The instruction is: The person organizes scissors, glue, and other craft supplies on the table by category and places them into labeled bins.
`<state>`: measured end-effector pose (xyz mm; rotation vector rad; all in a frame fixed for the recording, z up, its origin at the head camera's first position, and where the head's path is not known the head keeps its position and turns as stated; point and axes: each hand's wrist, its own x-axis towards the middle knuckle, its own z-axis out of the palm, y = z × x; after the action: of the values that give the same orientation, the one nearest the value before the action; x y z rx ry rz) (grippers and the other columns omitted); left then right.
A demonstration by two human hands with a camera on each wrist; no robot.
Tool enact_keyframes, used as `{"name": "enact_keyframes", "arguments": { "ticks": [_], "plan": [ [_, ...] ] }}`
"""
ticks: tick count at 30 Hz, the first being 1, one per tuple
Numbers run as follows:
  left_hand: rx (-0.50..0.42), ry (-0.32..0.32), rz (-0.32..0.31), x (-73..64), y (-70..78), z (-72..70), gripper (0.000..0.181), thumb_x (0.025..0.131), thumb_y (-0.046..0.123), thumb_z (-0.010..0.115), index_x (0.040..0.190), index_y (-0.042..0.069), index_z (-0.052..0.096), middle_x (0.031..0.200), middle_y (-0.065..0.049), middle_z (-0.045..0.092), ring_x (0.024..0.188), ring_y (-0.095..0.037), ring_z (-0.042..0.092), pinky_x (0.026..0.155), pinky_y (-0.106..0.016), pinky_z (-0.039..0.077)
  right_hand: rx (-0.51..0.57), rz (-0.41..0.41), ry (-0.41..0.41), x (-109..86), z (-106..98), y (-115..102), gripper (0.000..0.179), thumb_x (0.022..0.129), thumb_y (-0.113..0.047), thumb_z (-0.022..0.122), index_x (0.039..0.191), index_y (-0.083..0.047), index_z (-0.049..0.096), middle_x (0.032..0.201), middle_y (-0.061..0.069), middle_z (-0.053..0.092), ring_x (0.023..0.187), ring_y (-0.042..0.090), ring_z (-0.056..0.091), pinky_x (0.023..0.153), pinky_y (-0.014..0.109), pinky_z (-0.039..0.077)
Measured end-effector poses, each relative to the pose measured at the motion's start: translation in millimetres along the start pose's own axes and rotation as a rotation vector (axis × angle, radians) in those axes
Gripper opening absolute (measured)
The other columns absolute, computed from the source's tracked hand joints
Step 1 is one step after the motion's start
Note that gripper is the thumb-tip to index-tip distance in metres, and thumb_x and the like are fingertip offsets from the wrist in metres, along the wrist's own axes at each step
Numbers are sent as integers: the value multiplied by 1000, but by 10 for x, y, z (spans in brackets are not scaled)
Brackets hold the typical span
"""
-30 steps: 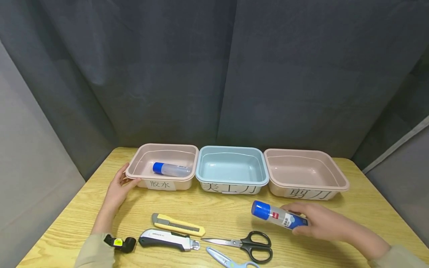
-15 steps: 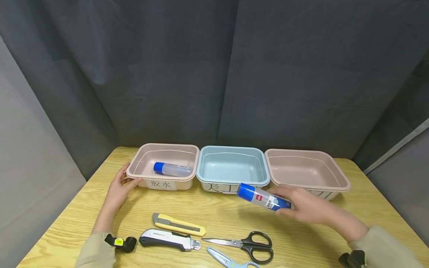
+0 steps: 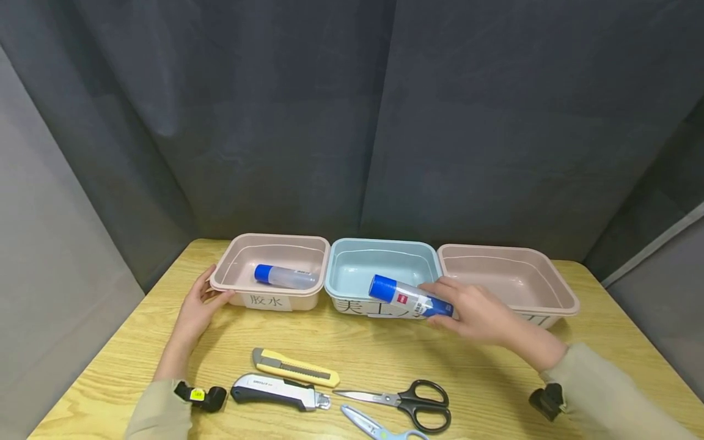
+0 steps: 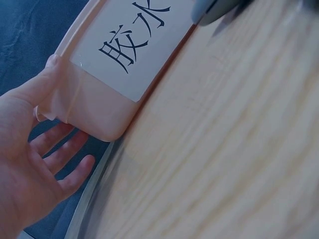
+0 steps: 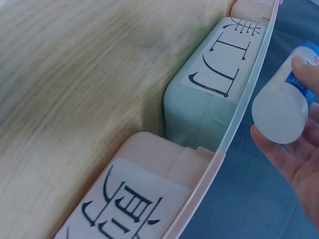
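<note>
My right hand grips a clear glue bottle with a blue cap and blue label, held tilted over the front rim of the blue bin. In the right wrist view the glue bottle shows its round base, with the thumb on its side. My left hand holds the front left corner of the left pink bin, thumb at the front rim and fingers along the side. In the left wrist view the left hand's lower fingers hang loosely beneath the rim. Another glue bottle lies inside that bin.
A right pink bin completes the row. Nearer on the wooden table lie a yellow box cutter, a white-and-black box cutter, black-handled scissors and light-blue scissors. A dark curtain hangs behind.
My right hand has carried the glue bottle leftward and away from me, from the table in front of the right pink bin to the blue bin. The left hand has stayed at its corner.
</note>
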<state>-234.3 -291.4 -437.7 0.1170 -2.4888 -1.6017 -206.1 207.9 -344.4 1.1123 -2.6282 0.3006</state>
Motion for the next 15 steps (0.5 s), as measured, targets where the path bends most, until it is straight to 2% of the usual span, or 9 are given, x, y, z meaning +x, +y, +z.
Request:
{"name": "enact_keyframes", "arguments": {
  "ticks": [5,15],
  "plan": [
    [-1,9,-3,7,2,-7,83,83,38,64,147,22,15,142,-15,34,119,-26,40,79,-6,36,-3,31,4,132,-1,-13,51,77,-34,72,120,-11,57,100,1,61,77,5,53,62,23,48],
    [-8,4,2,14,-19,7,83,82,38,64,147,21,15,142,-14,34,120,-25,39,82,-9,36,61,63,-16,363,54,-71,51,81,-35,67,121,-6,55,105,9,63,78,10,56,66,27,50]
  ]
}}
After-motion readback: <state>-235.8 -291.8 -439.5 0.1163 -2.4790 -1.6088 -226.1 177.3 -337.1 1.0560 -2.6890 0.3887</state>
